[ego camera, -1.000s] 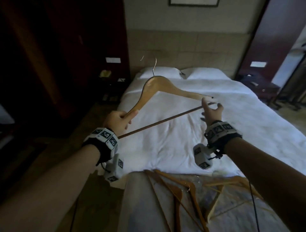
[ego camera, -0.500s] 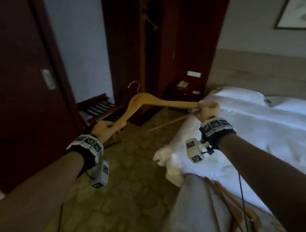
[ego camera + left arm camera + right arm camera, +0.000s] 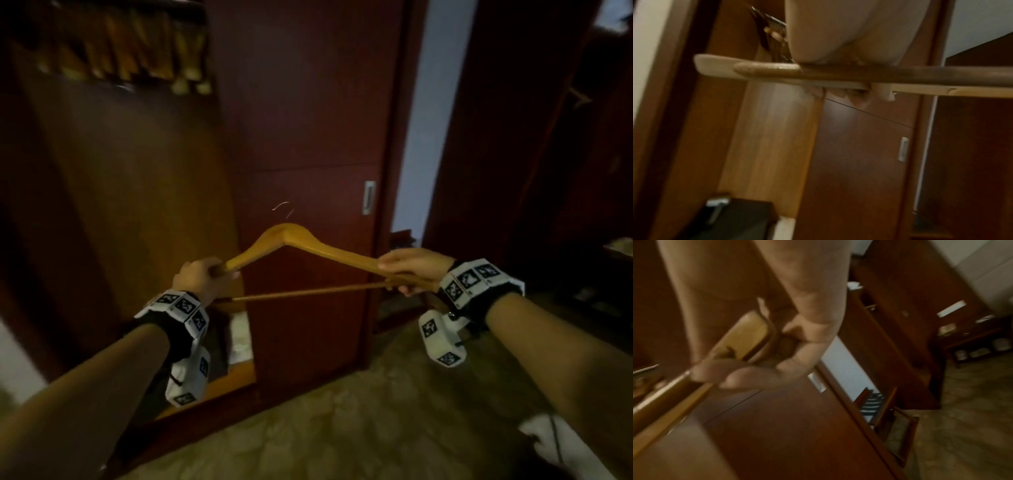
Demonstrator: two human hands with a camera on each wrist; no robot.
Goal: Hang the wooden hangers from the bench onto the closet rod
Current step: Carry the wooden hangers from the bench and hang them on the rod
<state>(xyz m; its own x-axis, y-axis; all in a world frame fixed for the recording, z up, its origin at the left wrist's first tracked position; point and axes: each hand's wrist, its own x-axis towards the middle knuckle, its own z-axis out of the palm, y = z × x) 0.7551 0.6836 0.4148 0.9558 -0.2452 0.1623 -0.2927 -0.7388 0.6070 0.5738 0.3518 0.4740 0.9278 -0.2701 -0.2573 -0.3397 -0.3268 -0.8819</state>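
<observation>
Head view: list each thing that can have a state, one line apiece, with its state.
wooden hanger: held in the air by both ends, hook up, not yet on a rod.
left hand: grips the hanger's left end.
right hand: grips the hanger's right end.
hung hangers: in a row at top left, inside the open closet side.
sliding door: covers the closet's right side.
</observation>
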